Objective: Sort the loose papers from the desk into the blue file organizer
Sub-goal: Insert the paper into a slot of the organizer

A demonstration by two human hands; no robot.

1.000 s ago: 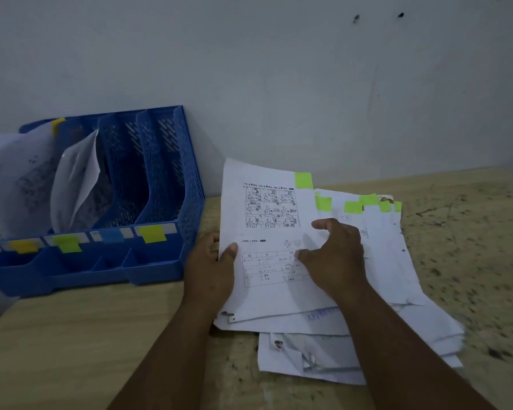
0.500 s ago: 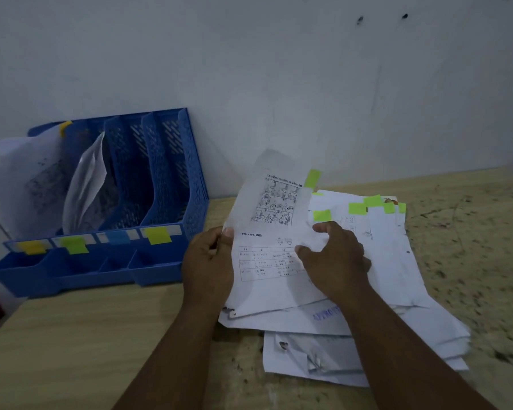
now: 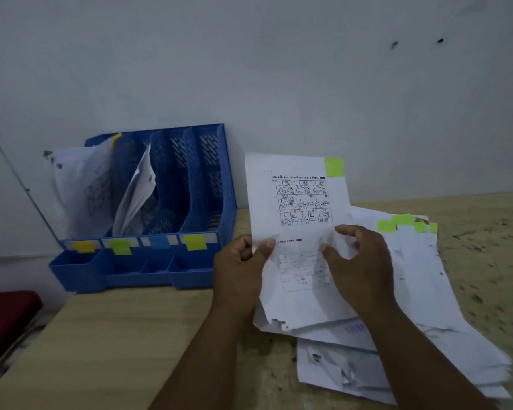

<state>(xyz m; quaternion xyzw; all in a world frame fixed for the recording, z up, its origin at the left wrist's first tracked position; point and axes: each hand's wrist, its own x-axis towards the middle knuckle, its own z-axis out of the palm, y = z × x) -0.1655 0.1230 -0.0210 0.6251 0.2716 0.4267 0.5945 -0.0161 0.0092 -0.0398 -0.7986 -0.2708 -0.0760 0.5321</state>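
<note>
A white sheet with comic drawings (image 3: 296, 202) and a green sticky tab at its top right corner stands tilted up off the paper pile (image 3: 421, 297). My left hand (image 3: 240, 270) pinches its left edge, thumb on the front. My right hand (image 3: 359, 267) grips its right side, fingers curled over the front. The blue file organizer (image 3: 166, 220) stands at the left against the wall, with coloured tabs on its front labels. White papers fill its two left slots; its two right slots look empty.
More sheets in the pile carry green tabs (image 3: 397, 223) at their far edge. A dark red object (image 3: 6, 321) lies beyond the desk's left edge. The white wall (image 3: 279, 84) rises right behind the desk. Bare wood (image 3: 107, 344) lies in front of the organizer.
The top sheet has been raised from lying on the pile to nearly upright. Both hands kept their hold on its sides and rose with it.
</note>
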